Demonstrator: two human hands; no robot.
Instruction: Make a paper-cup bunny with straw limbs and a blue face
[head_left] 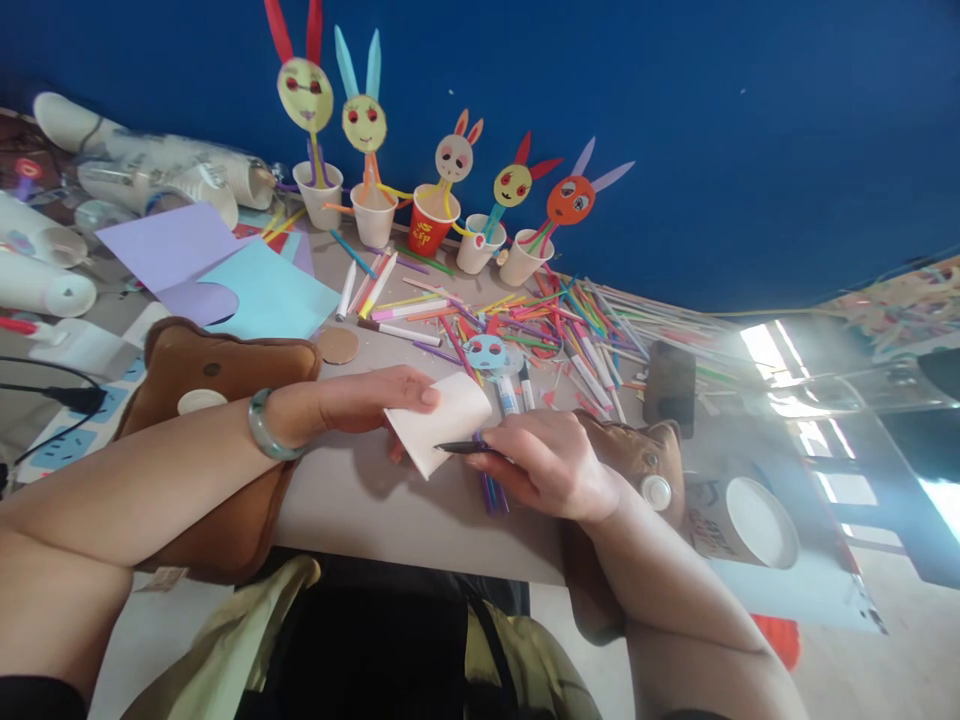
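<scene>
My left hand (375, 400) grips a white paper cup (435, 415) tipped on its side above the table, the thumb on top and the fingers partly hidden behind it. A black pen (463, 447) is pinched in my right hand (551, 462), its tip at the cup's side; I cannot tell whether it leaves a mark. Just beyond the cup lies a light blue paper face (486, 350) with red eyes. Purple sticks (491, 490) rest on the table below my right hand. A round cardboard disc (339, 346) is near my left hand.
Several cups with rabbit-faced figures, one a red cup (433, 222), line the blue wall (600, 80). Loose coloured sticks (540, 325) and markers spread before them. Brown cushions (217, 480) lie under both forearms. A phone (670, 385) and a large paper tub (739, 525) are right.
</scene>
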